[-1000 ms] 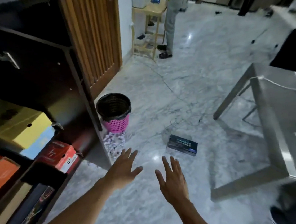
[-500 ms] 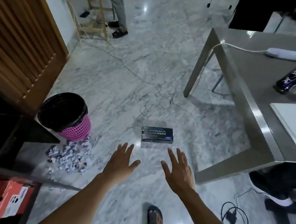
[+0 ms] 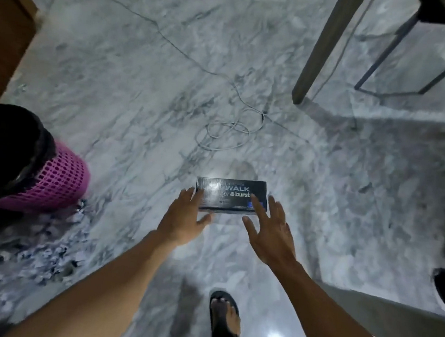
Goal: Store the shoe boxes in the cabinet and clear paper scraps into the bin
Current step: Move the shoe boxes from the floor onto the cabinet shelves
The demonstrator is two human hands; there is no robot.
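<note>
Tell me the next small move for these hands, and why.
Probably close both hands on the ends of the black shoe box and lift it. The left hand and right hand are open, spread at either end of the box, which lies flat on the marble floor, not yet gripped.

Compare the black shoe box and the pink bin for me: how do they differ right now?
The black shoe box is a low rectangle lying flat; the pink bin is a round mesh basket with a black liner. The box sits between both open hands, left hand and right hand; the bin stands to the left by the paper scraps. Both rest on the marble floor.
</note>
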